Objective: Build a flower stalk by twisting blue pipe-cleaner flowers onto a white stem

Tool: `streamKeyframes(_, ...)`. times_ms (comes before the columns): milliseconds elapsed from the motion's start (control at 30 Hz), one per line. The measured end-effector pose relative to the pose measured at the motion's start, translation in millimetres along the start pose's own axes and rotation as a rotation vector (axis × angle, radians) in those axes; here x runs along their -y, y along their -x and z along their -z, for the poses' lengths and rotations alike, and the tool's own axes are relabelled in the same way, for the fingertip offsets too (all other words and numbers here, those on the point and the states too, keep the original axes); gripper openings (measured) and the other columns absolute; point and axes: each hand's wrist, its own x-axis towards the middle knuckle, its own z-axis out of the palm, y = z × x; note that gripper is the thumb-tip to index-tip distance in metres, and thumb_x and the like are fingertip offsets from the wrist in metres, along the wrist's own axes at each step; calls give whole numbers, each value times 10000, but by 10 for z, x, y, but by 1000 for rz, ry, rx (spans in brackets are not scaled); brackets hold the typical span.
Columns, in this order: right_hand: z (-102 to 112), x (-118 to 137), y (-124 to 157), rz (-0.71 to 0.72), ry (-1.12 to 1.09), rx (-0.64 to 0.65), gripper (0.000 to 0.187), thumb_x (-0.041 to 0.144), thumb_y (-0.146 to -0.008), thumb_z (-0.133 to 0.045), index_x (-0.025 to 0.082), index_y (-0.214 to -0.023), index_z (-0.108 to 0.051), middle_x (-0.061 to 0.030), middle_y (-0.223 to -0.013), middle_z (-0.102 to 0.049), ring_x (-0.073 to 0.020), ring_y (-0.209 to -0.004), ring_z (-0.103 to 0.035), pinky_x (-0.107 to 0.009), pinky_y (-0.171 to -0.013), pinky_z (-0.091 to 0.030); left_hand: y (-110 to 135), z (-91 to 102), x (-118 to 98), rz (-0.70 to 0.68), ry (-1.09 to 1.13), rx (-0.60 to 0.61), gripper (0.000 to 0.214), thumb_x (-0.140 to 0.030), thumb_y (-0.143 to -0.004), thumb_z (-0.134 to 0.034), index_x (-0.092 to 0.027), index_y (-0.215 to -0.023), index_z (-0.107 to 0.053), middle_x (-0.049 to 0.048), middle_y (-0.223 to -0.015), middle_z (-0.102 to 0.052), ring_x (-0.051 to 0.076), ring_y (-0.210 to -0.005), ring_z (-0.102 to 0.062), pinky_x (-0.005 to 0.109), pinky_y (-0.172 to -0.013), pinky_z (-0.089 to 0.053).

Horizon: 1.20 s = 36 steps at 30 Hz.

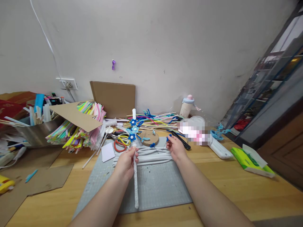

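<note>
My left hand (127, 162) is closed around a long white wrapped stick (135, 186), held nearly upright over the grey cutting mat (163, 186). Blue and light blue flowers (132, 136) with white centres sit along its upper part, with a few leaf-like blue pieces at the side. In my right hand (176, 147), a small dark blue flower (169, 137) on a thin dark wire is pinched between the fingertips. Between my hands lies a bundle of white pipe cleaners (151, 159). Behind it is a round wooden disc (149, 137) with small blue pieces on it.
Red- and yellow-handled scissors (120, 145) lie left of the disc. A large bundle of coloured pipe cleaners (78, 135) leans at the left, near a metal container (42, 132). A black cutter (181, 140), a bottle (187, 107) and a green tissue pack (252, 162) are at the right.
</note>
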Motion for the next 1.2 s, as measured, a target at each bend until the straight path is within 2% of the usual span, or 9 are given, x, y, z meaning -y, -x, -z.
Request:
streamKeyframes(167, -199, -5, 280, -96, -24, 221, 244, 280, -613, -737, 170, -700, -539, 37, -579, -538, -61, -482, -496, -145, -411, -396, 48, -14, 101, 33, -58, 40, 14, -107, -739, -579, -100, -744, -569, 11, -724, -564, 17, -432, -463, 123, -326, -340)
streamKeyframes(267, -284, -31, 429, -194, -47, 343, 227, 249, -625, -741, 162, -734, -561, 17, -632, -577, -58, -505, -511, -148, -446, -416, 81, -21, 166, 59, -80, 93, 42, -128, -730, -598, -105, -752, -570, 15, -733, -579, 24, -443, -476, 127, -329, -347)
streamKeyframes(333, -292, -23, 448, -264, -106, 361, 199, 202, -635, -733, 154, -736, -568, 8, -646, -588, -59, -512, -514, -152, -459, -423, 89, -24, 180, 65, -84, 100, 43, -127, -729, -598, -103, -752, -571, 16, -728, -582, 25, -441, -478, 128, -326, -345)
streamKeyframes(400, -252, 16, 390, -295, -173, 289, 152, 165, -657, -701, 148, -716, -562, 2, -634, -585, -63, -499, -506, -162, -447, -420, 83, -23, 160, 43, -70, 70, 29, -114, -734, -588, -100, -749, -568, 13, -719, -579, 23, -434, -473, 126, -322, -343)
streamKeyframes(500, -122, 107, 210, -265, -230, 123, 95, 146, -714, -602, 152, -663, -522, 15, -565, -546, -58, -436, -460, -160, -387, -381, 47, -13, 78, -17, -18, 1, 9, -92, -755, -554, -97, -747, -556, 8, -706, -567, 20, -428, -467, 123, -320, -343)
streamKeyframes(667, 110, 193, -48, -190, -282, -134, 152, 162, -770, -455, 177, -621, -430, 47, -471, -459, -52, -358, -399, -151, -324, -323, -30, 26, -109, -62, 97, -96, 36, -86, -782, -517, -100, -758, -539, 1, -699, -550, 14, -414, -465, 111, -311, -330)
streamKeyframes(767, 165, 177, -99, -177, -299, -225, 160, 168, -786, -417, 182, -627, -408, 49, -463, -448, -53, -346, -398, -152, -318, -318, -54, 58, -189, -93, 130, -103, 48, -86, -790, -506, -94, -756, -539, 2, -688, -539, 12, -418, -468, 107, -320, -340)
streamKeyframes(1033, 177, 142, -109, -210, -312, -248, 171, 177, -807, -409, 170, -637, -423, 52, -456, -439, -47, -338, -397, -150, -313, -315, -43, 56, -182, -50, 129, -111, 52, -95, -801, -495, -93, -770, -537, -2, -654, -523, 14, -398, -455, 108, -303, -328)
streamKeyframes(1200, 152, 121, -107, -173, -277, -227, 182, 187, -823, -447, 169, -642, -452, 55, -457, -454, -40, -329, -391, -139, -299, -311, -10, 31, -167, -30, 122, -108, 58, -80, -790, -505, -96, -750, -544, 10, -671, -546, 18, -405, -463, 110, -301, -331)
